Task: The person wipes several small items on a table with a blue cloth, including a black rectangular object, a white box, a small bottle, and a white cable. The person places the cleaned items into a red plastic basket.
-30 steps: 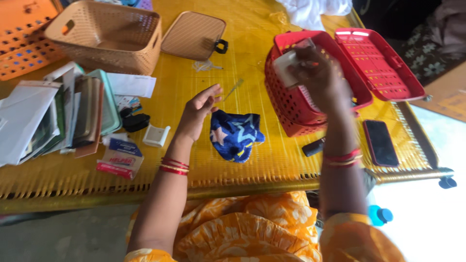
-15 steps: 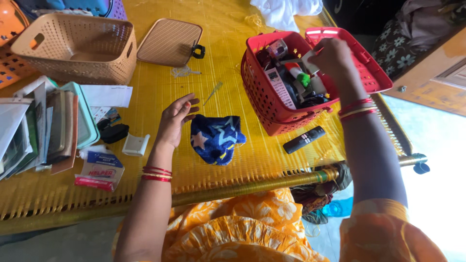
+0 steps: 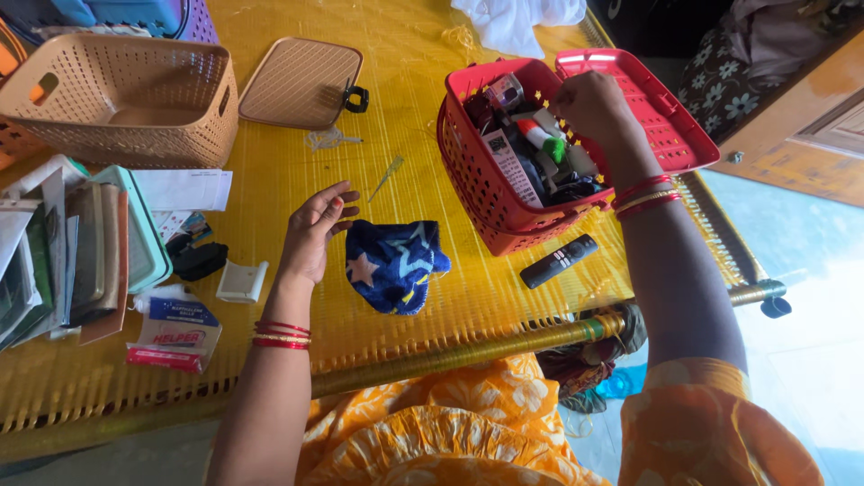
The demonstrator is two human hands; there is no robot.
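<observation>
Head view: right hand [image 3: 589, 103] curled inside perforated red plastic basket [image 3: 477, 180], grip unclear; left hand [image 3: 310, 229] loose.

The red basket [image 3: 486, 193] is moulded plastic with a perforated wall and a faint gloss, and its hinged lid [image 3: 648, 117] shines under the light. The tan basket [image 3: 126, 99] and its flat lid [image 3: 301, 83] are matt plastic in a woven pattern. The blue cloth [image 3: 394, 263] looks soft and fleecy. The bed [image 3: 423, 180] is strung with glossy yellow plastic strips, edged by a shiny metal rail [image 3: 468, 349]. The remote [image 3: 558, 261] is matt black plastic, and the white sheet [image 3: 184, 189] is plain paper
</observation>
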